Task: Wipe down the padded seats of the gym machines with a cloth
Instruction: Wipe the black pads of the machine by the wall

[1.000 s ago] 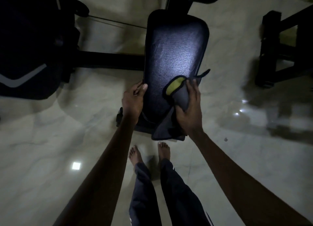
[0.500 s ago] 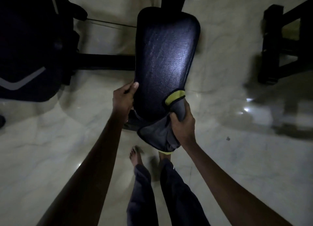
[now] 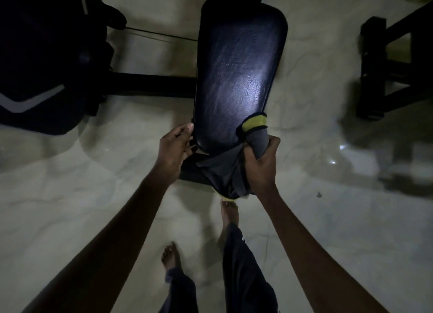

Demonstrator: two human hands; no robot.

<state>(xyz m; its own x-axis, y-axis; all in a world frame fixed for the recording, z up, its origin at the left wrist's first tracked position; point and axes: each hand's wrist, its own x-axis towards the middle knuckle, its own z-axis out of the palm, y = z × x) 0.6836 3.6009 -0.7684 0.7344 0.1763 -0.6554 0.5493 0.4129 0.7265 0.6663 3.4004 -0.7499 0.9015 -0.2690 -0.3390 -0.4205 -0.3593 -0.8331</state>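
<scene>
A long dark padded seat (image 3: 239,68) of a gym bench runs away from me, shiny under the light. My left hand (image 3: 175,148) grips its near left corner, fingers curled under the edge. My right hand (image 3: 260,165) is closed on a dark grey cloth (image 3: 225,174) with a yellow band, pressed against the seat's near right corner. Most of the cloth hangs down over the front end of the seat.
A dark machine with a pale stripe (image 3: 42,78) stands at the left, joined to the bench by a black floor bar (image 3: 150,85). A black frame (image 3: 384,73) stands at the right. The floor is pale marble. My bare feet (image 3: 229,214) are just below the seat's end.
My right hand has dragged the cloth from the seat's near top surface down over its front right corner. My left foot has stepped back.
</scene>
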